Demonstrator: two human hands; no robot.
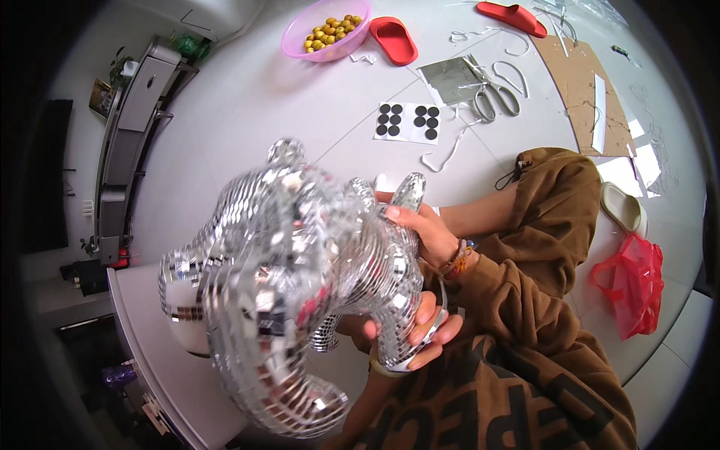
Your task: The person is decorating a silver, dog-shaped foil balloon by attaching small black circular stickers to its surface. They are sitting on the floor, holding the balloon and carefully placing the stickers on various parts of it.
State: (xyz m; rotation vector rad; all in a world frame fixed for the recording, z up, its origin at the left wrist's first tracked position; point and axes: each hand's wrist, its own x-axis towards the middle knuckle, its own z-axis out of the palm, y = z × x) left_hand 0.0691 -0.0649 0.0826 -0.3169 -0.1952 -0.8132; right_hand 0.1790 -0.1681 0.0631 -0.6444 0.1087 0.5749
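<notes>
A large animal-like figure covered in small silver mirror tiles (315,242) fills the middle of the view, with a thick curled part at its lower end. My right hand (430,233), wearing beaded bracelets, grips a rounded limb on its right side, thumb on top. Lower down, my left hand (424,332) is wrapped around another tiled limb. A thin pale strip (440,315) passes across my left fingers. Near the figure's left side, a rounded part shows a plain whitish patch (188,292) between bands of tiles. The figure hides part of both palms.
On the tiled floor lie a sheet of black round pads (408,122), scissors (495,101), a grey sheet (450,79), loose white strips, cardboard (585,101), red slippers (394,40), a pink bowl of fruit (289,45) and a red plastic bag (635,287). A white table (163,315) stands left.
</notes>
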